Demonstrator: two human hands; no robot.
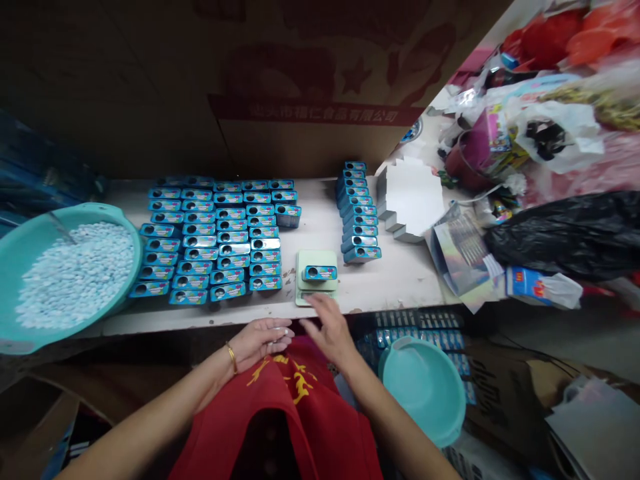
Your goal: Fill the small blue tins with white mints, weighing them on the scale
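My left hand [263, 341] is palm up over the red apron, its fingers curled around a few small pale candies. My right hand [330, 330] is open, its fingers stretched out toward the front edge of a pale green scale [305, 260], holding nothing that I can see. On the scale rests one blue candy box [321, 273] with a dark round hole in its top. Left of the scale stand rows of the same blue boxes [233, 237]; a single column of them [359, 220] is to its right.
A turquoise basin [131, 267] of pale blue candies sits at the table's left end. White folded cartons [415, 200] lie right of the column. Behind rises a large cardboard box [310, 143]. Another turquoise basin [423, 393] is below the table edge, by trays of boxes. Bags clutter the right.
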